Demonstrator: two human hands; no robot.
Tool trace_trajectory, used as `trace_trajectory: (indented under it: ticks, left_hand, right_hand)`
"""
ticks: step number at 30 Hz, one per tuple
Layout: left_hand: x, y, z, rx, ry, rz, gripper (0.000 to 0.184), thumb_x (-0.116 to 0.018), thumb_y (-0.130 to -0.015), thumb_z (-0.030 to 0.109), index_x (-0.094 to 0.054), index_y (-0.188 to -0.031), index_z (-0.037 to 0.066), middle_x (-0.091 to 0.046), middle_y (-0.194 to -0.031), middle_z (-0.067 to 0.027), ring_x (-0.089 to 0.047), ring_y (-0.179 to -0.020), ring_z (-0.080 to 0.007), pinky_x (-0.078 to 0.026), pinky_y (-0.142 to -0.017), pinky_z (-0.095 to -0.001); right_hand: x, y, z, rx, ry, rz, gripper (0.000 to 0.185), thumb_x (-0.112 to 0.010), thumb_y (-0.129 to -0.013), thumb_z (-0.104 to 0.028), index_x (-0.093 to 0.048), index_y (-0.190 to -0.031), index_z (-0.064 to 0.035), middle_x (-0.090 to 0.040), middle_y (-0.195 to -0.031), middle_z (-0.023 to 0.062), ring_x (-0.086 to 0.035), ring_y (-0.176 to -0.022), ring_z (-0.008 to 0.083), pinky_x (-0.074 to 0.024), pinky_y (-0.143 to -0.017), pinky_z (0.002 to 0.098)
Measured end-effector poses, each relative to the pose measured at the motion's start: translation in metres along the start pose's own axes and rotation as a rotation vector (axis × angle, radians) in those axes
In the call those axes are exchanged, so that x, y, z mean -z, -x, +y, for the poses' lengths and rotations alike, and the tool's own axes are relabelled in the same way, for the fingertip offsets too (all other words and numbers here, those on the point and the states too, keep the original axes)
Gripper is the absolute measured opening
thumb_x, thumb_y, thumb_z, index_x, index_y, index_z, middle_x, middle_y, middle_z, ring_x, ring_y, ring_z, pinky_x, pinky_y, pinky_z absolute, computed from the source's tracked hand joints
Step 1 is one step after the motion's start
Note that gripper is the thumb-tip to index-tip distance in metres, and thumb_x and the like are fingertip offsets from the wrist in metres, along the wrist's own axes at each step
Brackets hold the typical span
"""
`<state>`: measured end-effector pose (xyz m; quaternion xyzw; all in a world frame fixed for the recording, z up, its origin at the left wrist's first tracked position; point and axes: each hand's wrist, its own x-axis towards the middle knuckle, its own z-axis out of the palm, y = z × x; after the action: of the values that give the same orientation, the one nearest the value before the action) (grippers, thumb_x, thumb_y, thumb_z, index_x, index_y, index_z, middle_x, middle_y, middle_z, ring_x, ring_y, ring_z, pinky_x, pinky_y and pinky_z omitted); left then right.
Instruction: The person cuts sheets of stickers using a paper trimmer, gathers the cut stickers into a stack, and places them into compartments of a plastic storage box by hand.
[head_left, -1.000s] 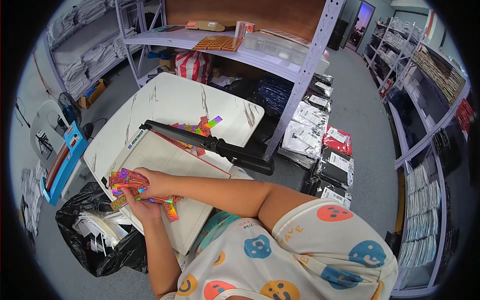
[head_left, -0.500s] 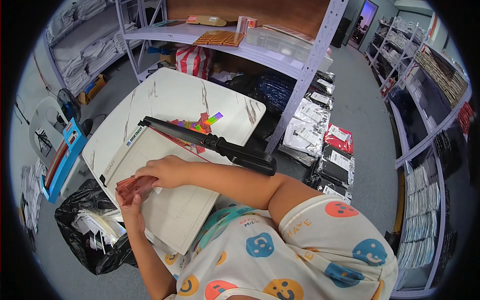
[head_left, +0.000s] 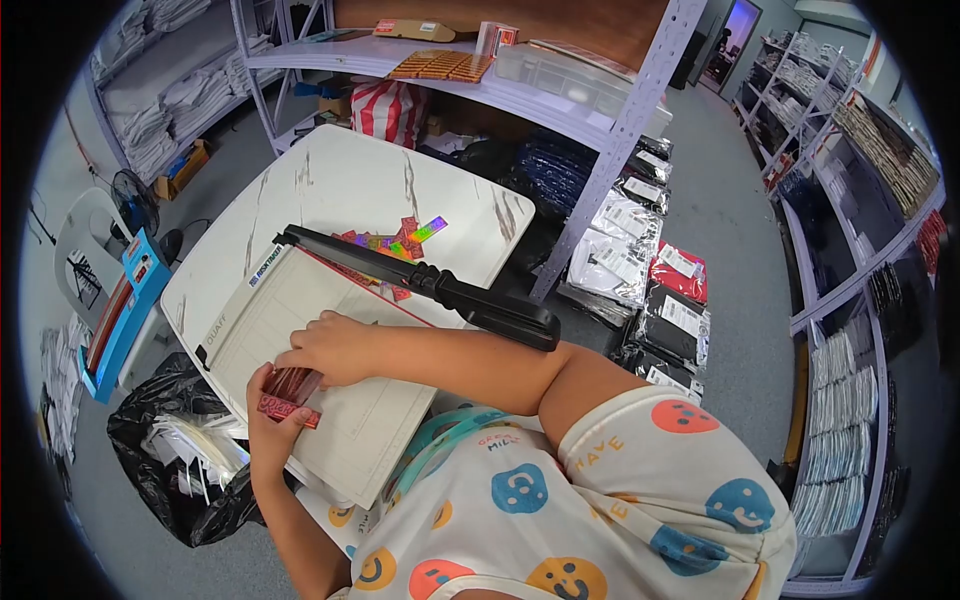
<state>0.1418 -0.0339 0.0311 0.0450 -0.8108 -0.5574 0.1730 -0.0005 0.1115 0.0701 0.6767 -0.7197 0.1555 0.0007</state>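
A small stack of red printed strips point(head_left: 291, 411) sits in my left hand point(head_left: 268, 430), fingers wrapped round it and thumb across its front. My right hand point(head_left: 335, 350) is closed on the upper end of that stack, its fingertips partly hidden. Both hands are over the cream base of a guillotine paper cutter point(head_left: 375, 405). Its long black blade arm point(head_left: 420, 280) lies down along the far edge. Beyond the arm, loose red and shiny rainbow-coloured strips point(head_left: 405, 240) lie scattered on the white marbled table point(head_left: 290, 190).
Left of the table, a black bin bag point(head_left: 150, 430) holds white paper scraps. A blue-and-red long box point(head_left: 125, 315) rests on a white chair. Behind stands a metal shelf point(head_left: 450, 75); packed garments point(head_left: 620, 240) lie to the right.
The red stack has tilted and moved slightly right and down, so its printed front edge now shows. My left hand moved with it; my right hand shifted a little right.
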Motion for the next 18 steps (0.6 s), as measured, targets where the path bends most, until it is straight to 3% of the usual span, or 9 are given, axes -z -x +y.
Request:
trace_trajectory:
  ticks: [1, 4, 6, 10, 13, 18]
  left_hand:
    - [0.000, 0.002, 0.002, 0.110, 0.131, 0.025, 0.073, -0.065, -0.060, -0.004, -0.030, -0.122, 0.003, -0.039, -0.114, -0.0125, -0.044, -0.102, -0.0201, -0.040, -0.086, -0.0302]
    - [-0.008, 0.000, 0.007, 0.205, 0.073, 0.004, 0.074, -0.063, -0.058, -0.010, -0.029, -0.123, 0.003, -0.039, -0.114, -0.0122, -0.045, -0.099, -0.0192, -0.042, -0.082, -0.0286]
    - [-0.012, -0.001, 0.001, 0.151, -0.154, 0.105, 0.073, -0.061, -0.058, -0.013, -0.030, -0.122, 0.003, -0.038, -0.115, -0.0125, -0.047, -0.096, -0.0185, -0.044, -0.077, -0.0271]
    - [-0.025, -0.001, 0.024, 0.188, -0.056, 0.163, 0.060, -0.050, -0.069, -0.015, -0.029, -0.122, 0.003, -0.046, -0.104, -0.0125, -0.055, -0.076, -0.0165, -0.047, -0.056, -0.0237]
    - [-0.019, -0.006, 0.017, 0.413, 0.054, 0.026, 0.051, -0.056, -0.065, -0.014, -0.041, -0.112, -0.001, -0.050, -0.101, -0.0107, -0.055, -0.080, -0.0173, -0.046, -0.069, -0.0244]
    - [-0.023, -0.004, 0.020, 0.066, -0.181, 0.203, 0.042, -0.055, -0.068, -0.012, -0.044, -0.108, -0.003, -0.053, -0.096, -0.0106, -0.055, -0.082, -0.0164, -0.045, -0.073, -0.0245]
  right_hand:
    - [0.000, -0.001, 0.000, -0.014, -0.007, 0.018, 0.045, -0.063, -0.067, -0.020, -0.047, -0.109, -0.0198, -0.051, -0.090, 0.0052, -0.052, -0.086, 0.0227, -0.0389, -0.072, 0.0383]
    - [-0.011, -0.003, -0.003, 0.016, 0.032, 0.033, 0.042, -0.062, -0.067, -0.020, -0.048, -0.106, -0.0188, -0.051, -0.090, 0.0044, -0.052, -0.086, 0.0229, -0.0384, -0.073, 0.0375]
    - [-0.020, -0.005, -0.003, 0.052, 0.051, 0.038, 0.039, -0.061, -0.068, -0.020, -0.048, -0.104, -0.0183, -0.051, -0.089, 0.0040, -0.052, -0.085, 0.0228, -0.0384, -0.073, 0.0368]
    - [-0.020, -0.001, -0.001, 0.101, 0.033, 0.080, 0.031, -0.056, -0.072, -0.019, -0.048, -0.102, -0.0183, -0.051, -0.088, 0.0029, -0.052, -0.083, 0.0218, -0.0386, -0.073, 0.0356]
    - [-0.019, 0.001, -0.003, 0.096, 0.007, 0.127, 0.030, -0.054, -0.073, -0.017, -0.048, -0.102, -0.0187, -0.051, -0.085, 0.0016, -0.051, -0.083, 0.0209, -0.0385, -0.072, 0.0352]
    - [-0.006, 0.001, -0.006, 0.136, 0.033, 0.258, 0.033, -0.054, -0.073, -0.016, -0.047, -0.105, -0.0195, -0.052, -0.086, 0.0002, -0.050, -0.085, 0.0195, -0.0373, -0.074, 0.0344]
